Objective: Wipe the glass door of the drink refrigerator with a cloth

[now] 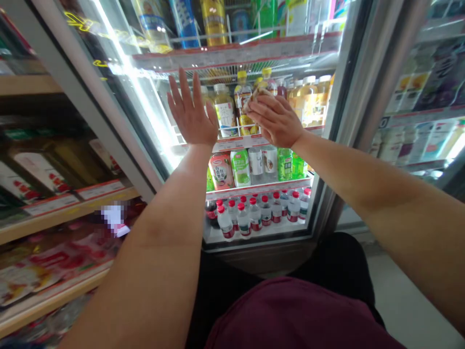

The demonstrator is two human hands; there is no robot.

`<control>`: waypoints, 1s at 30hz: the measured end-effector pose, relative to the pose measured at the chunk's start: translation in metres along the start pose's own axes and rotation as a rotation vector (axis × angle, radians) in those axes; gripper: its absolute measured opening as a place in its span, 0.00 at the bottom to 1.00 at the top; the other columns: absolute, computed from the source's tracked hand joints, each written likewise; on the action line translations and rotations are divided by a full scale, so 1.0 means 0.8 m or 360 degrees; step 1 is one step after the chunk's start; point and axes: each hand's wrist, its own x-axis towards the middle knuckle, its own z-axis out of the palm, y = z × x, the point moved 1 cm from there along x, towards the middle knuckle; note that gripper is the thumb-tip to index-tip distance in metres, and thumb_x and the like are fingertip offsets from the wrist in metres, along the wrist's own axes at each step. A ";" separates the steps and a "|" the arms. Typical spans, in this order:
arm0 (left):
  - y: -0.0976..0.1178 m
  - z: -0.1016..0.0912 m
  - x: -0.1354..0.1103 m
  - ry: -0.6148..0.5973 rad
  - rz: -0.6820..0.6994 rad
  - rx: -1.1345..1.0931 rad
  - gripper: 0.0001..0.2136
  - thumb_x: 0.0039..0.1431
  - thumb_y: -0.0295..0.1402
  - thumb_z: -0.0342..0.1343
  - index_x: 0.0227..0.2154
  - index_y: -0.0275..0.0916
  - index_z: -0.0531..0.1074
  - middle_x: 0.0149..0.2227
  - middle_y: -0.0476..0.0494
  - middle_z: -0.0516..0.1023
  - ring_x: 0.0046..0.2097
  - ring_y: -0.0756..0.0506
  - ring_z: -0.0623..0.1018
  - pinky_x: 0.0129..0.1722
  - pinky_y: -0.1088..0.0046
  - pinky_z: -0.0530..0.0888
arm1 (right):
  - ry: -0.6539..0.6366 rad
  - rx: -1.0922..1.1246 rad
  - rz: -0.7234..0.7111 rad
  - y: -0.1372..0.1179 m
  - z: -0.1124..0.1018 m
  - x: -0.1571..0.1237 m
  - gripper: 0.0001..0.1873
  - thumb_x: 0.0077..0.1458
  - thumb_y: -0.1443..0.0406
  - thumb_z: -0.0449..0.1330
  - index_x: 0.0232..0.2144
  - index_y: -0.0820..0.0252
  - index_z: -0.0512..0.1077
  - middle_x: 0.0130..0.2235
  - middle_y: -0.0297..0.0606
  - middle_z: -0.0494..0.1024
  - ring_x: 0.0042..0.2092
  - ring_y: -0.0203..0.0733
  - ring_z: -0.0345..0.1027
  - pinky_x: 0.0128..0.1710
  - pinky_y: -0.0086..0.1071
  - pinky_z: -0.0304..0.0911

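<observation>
My left hand (pixel 193 114) lies flat against the glass door of a drinks fridge, fingers spread, with nothing in it. To its right, my right hand (pixel 278 118) presses a crumpled, light brownish cloth (pixel 259 97) to the same glass. Part of the cloth is hidden under my fingers. Behind the glass, between the two hands, stand a bottle with a white label (pixel 225 116) and a yellow-capped bottle (pixel 242 94).
Lower fridge shelves hold cartons and cans (pixel 240 167), and several red-capped bottles (pixel 256 215). The metal door frame (pixel 358 111) runs along the right. Wooden shelves (pixel 69 208) with bottles and packets stand at the left. My knees are close below the door.
</observation>
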 end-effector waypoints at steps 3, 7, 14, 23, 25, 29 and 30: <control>0.001 -0.002 0.000 -0.0027 -0.0017 -0.0056 0.36 0.73 0.45 0.45 0.79 0.40 0.54 0.81 0.61 0.40 0.80 0.50 0.28 0.80 0.62 0.24 | 0.0104 -0.0015 0.0161 0.003 -0.002 0.000 0.32 0.72 0.57 0.48 0.74 0.51 0.68 0.75 0.37 0.69 0.78 0.56 0.57 0.77 0.62 0.52; 0.006 -0.005 -0.001 -0.0057 -0.0050 -0.0164 0.37 0.71 0.46 0.46 0.80 0.42 0.53 0.81 0.63 0.40 0.79 0.51 0.25 0.80 0.61 0.23 | 0.0242 0.0058 0.0333 0.005 -0.006 -0.001 0.31 0.72 0.55 0.50 0.73 0.48 0.70 0.74 0.38 0.71 0.78 0.59 0.56 0.77 0.64 0.51; 0.005 -0.002 0.000 -0.0050 -0.0027 -0.0074 0.37 0.71 0.45 0.45 0.80 0.38 0.53 0.82 0.58 0.39 0.80 0.49 0.26 0.79 0.62 0.22 | 0.0086 0.0025 0.0109 0.001 0.002 -0.003 0.33 0.73 0.54 0.46 0.74 0.51 0.68 0.75 0.37 0.70 0.78 0.56 0.57 0.78 0.62 0.51; -0.001 -0.001 0.000 0.0007 -0.0002 0.0036 0.34 0.74 0.44 0.44 0.79 0.40 0.56 0.81 0.59 0.44 0.81 0.50 0.33 0.81 0.63 0.27 | 0.0174 -0.0010 0.0237 0.000 -0.002 -0.002 0.32 0.73 0.52 0.48 0.73 0.48 0.69 0.74 0.36 0.71 0.77 0.56 0.59 0.77 0.61 0.52; -0.002 0.000 0.000 0.0013 0.0007 0.0033 0.34 0.74 0.43 0.44 0.79 0.40 0.56 0.81 0.60 0.44 0.81 0.50 0.33 0.80 0.62 0.27 | 0.0242 -0.0065 0.0251 0.003 0.000 -0.003 0.32 0.73 0.55 0.48 0.73 0.49 0.70 0.73 0.38 0.71 0.77 0.56 0.59 0.77 0.60 0.54; -0.002 0.001 0.001 -0.0021 -0.0003 -0.0044 0.35 0.73 0.44 0.46 0.80 0.40 0.54 0.81 0.61 0.41 0.81 0.48 0.30 0.80 0.57 0.24 | 0.0158 -0.0115 0.0138 0.002 0.002 -0.004 0.32 0.72 0.58 0.48 0.74 0.50 0.67 0.74 0.36 0.70 0.77 0.55 0.59 0.76 0.59 0.54; -0.002 0.001 0.002 -0.0032 -0.0002 -0.0045 0.36 0.73 0.44 0.46 0.80 0.39 0.53 0.82 0.60 0.41 0.81 0.48 0.30 0.80 0.57 0.24 | 0.0107 -0.0104 0.0103 0.000 0.002 -0.004 0.33 0.72 0.59 0.47 0.75 0.50 0.67 0.75 0.35 0.70 0.77 0.55 0.58 0.77 0.59 0.54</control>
